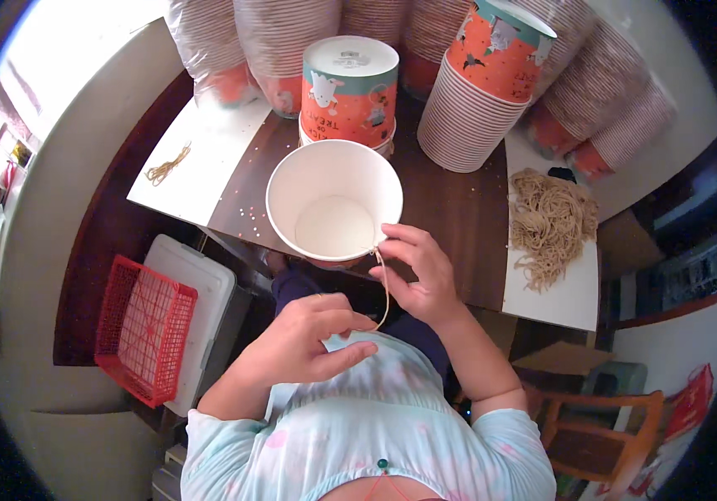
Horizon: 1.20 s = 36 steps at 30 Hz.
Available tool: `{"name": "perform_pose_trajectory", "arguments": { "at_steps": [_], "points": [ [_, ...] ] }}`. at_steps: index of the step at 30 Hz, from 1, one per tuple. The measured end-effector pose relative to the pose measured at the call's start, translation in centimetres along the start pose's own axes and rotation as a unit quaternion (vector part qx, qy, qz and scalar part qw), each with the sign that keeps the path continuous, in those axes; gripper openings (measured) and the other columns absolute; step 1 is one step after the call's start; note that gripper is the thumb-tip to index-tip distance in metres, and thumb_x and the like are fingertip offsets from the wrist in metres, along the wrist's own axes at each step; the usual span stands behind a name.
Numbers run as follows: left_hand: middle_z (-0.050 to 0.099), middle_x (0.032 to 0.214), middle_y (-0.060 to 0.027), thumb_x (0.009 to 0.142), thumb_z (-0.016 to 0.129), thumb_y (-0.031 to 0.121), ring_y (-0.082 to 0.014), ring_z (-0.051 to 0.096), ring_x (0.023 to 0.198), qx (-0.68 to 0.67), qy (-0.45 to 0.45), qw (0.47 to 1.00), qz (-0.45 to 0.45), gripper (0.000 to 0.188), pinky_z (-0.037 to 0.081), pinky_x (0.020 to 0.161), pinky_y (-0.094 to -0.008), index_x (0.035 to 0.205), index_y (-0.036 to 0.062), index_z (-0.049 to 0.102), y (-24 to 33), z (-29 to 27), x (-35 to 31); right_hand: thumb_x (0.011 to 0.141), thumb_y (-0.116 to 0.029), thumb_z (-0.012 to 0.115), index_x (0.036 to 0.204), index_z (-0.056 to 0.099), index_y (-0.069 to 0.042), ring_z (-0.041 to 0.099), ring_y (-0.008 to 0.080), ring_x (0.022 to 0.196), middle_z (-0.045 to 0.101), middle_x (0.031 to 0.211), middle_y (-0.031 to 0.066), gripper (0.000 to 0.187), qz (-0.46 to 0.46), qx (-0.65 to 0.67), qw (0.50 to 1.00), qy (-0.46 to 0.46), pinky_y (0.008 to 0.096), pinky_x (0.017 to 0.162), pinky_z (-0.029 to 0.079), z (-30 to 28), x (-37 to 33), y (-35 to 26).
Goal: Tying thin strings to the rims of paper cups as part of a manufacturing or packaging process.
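Head view: right hand [422,271] pinches string [384,292] at near rim of open cup [334,200]; left hand [308,334] closed on string's lower end, just below; string runs near-vertical between hands; cup at table's [450,209] near edge; printed cups [350,88] behind; string pile [549,221] at right edge; red basket [143,327] left, below table.
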State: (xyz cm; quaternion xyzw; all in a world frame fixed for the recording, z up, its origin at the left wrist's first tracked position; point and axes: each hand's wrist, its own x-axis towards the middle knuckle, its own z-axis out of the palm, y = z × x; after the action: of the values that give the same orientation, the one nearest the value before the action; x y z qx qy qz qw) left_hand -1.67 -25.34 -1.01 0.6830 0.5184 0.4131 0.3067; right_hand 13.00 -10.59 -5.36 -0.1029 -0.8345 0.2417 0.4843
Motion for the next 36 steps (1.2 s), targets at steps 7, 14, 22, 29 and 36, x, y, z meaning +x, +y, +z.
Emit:
{"name": "perform_pose_trajectory", "arguments": {
  "at_steps": [7,14,22,29,36],
  "points": [
    [0.058,0.105,-0.0067,0.067,0.072,0.015,-0.0251,0.055,0.102,0.344,0.23,0.902,0.121,0.036,0.038,0.091,-0.0431,0.102,0.0096,0.063,-1.1,-0.2,2.9,0.078,0.001,0.068,0.091,0.062,-0.005,0.064,0.0229,0.084,0.062,0.098,0.0145,0.016,0.03,0.009,0.999,0.028,0.0285,0.071,0.053,0.2,-1.0,-0.1],
    [0.065,0.083,-0.0023,0.071,0.07,0.007,-0.0192,0.061,0.073,0.329,0.206,0.905,0.173,0.028,0.046,0.078,-0.037,0.099,0.0088,0.065,-4.9,1.3,5.2,0.08,-0.002,0.067,0.089,0.059,-0.006,0.063,0.0231,0.086,0.064,0.098,0.0115,0.013,0.096,0.075,0.991,0.048,0.031,0.074,0.052,0.4,-1.4,0.0],
    [0.064,0.077,-0.0001,0.068,0.069,0.001,-0.0166,0.061,0.069,0.305,0.219,0.912,0.168,0.028,0.042,0.066,-0.0321,0.094,0.0105,0.065,-4.5,2.0,5.3,0.089,-0.009,0.062,0.088,0.058,-0.003,0.06,0.0168,0.088,0.064,0.096,0.0119,0.007,0.23,0.288,0.926,0.081,0.0284,0.078,0.049,0.5,-2.3,0.1],
    [0.065,0.084,-0.003,0.068,0.071,0.006,-0.0207,0.061,0.076,0.265,0.292,0.902,0.174,0.028,0.042,0.071,-0.0334,0.095,0.0107,0.065,-4.4,2.5,5.8,0.085,-0.009,0.065,0.087,0.062,-0.006,0.06,0.0152,0.085,0.065,0.094,0.0081,0.005,0.266,0.164,0.946,0.083,0.028,0.077,0.047,-0.7,-0.8,-1.1],
    [0.06,0.1,-0.0118,0.077,0.073,0.011,-0.0217,0.058,0.082,-0.025,0.236,0.971,0.032,0.044,0.049,0.073,-0.0313,0.115,0.0006,0.052,-4.3,8.2,2.3,0.078,-0.006,0.069,0.086,0.063,-0.008,0.06,0.0177,0.075,0.066,0.092,0.0066,0.01,0.061,-0.076,0.992,0.083,0.0304,0.066,0.047,-1.0,0.2,-1.7]
  ]
}}
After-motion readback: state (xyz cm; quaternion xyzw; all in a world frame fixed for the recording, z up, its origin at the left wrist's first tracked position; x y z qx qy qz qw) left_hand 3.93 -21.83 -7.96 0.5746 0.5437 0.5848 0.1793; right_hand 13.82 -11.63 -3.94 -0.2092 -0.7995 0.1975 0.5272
